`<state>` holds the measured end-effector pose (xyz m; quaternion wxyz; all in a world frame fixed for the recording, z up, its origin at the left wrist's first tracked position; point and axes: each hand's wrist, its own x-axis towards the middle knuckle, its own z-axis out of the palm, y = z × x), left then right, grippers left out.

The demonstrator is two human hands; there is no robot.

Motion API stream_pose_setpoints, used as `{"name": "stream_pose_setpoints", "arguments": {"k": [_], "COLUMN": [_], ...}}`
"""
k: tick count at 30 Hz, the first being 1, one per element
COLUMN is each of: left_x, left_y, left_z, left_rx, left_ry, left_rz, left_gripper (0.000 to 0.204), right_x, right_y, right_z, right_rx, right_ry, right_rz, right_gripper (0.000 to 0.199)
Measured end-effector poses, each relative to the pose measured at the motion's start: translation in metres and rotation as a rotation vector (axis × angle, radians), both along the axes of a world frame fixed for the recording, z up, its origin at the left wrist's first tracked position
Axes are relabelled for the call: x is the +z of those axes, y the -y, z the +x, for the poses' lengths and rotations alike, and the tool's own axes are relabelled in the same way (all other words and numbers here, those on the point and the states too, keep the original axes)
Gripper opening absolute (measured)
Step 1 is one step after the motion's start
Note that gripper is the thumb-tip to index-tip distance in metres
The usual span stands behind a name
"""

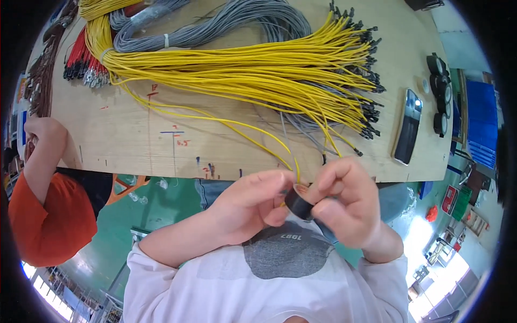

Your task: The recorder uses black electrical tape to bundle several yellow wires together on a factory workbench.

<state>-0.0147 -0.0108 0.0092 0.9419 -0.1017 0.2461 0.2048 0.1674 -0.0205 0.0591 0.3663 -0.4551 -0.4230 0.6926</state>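
Just off the table's near edge, my right hand [347, 202] grips a roll of black tape [298, 203] between thumb and fingers. My left hand [253, 199] pinches beside the roll, where the ends of two thin yellow wires [280, 141] run in between my hands. Its fingertips partly hide the wire ends. These wires trail back to a big bundle of yellow wires [226, 70] lying across the table, with black connectors [371, 81] fanned out at its right end. One loose yellow wire with a black tip ends close above my right hand.
Grey cables [215, 32] lie behind the yellow bundle, and red wires [78, 59] at the left. A phone [407, 126] and several black tape rolls [441, 91] sit on the right side of the wooden table [107, 145]. At the left is another person's arm [46, 156] in an orange sleeve.
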Motion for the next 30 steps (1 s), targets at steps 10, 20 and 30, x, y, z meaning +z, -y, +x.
{"name": "stream_pose_setpoints", "arguments": {"k": [10, 20, 30], "left_x": [0.007, -0.002, 0.012], "left_y": [-0.005, -0.009, -0.026], "left_z": [0.012, 0.008, -0.007], "left_rx": [0.060, 0.020, -0.421], "left_ry": [-0.426, -0.967, -0.367], "left_rz": [0.496, 1.701, 1.440], "left_gripper": [0.012, 0.011, 0.026], "right_x": [-0.007, -0.003, -0.010], "right_y": [-0.006, -0.016, -0.011], "right_z": [-0.003, 0.001, 0.023], "right_rx": [0.136, 0.328, 0.481], "right_ry": [0.704, 0.389, 0.017], "right_rz": [0.431, -0.293, -0.347], "right_gripper": [0.016, 0.013, 0.017]}}
